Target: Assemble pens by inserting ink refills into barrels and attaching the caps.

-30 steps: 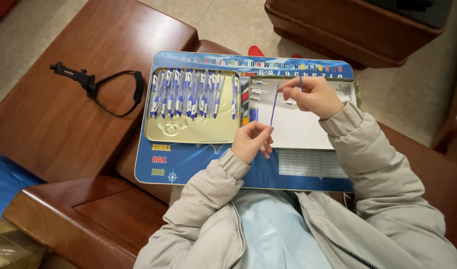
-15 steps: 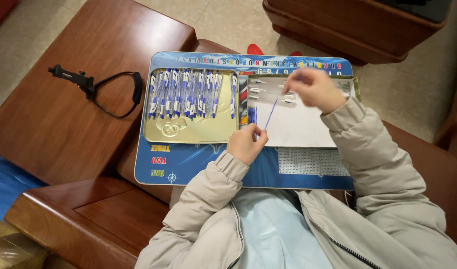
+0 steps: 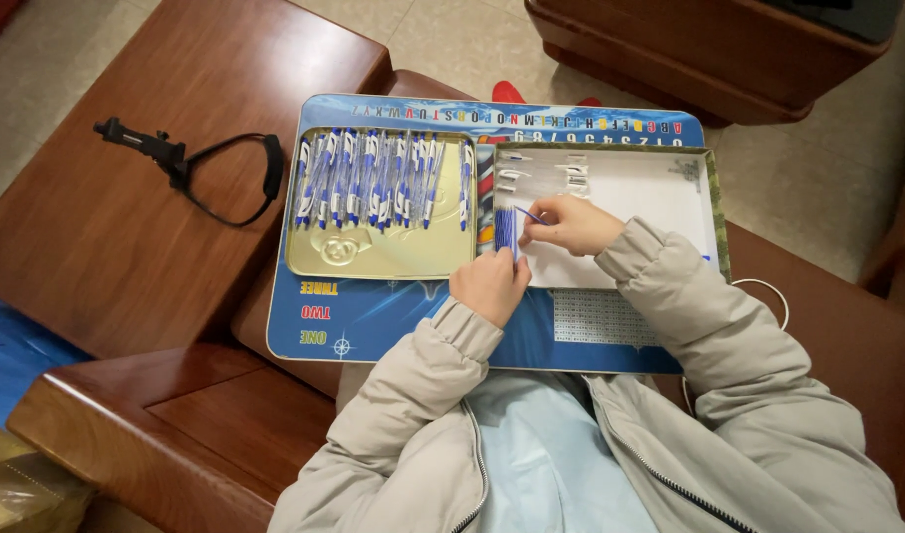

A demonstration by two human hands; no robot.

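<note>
head view: refills (image 3: 507, 233) between fingers (image 3: 531, 229)

A blue rectangular printed board (image 3: 393, 316) with letters along its far edge lies across the person's lap, carrying a gold tin lid (image 3: 374, 259) of blue-and-white pens on its left and a shallow white-lined cardboard box (image 3: 660, 188) on its right.

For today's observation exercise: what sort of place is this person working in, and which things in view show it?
Probably a living room at home, not a workshop: wooden armchairs, a tiled floor, and a blue lap board serving as a desk.
</note>
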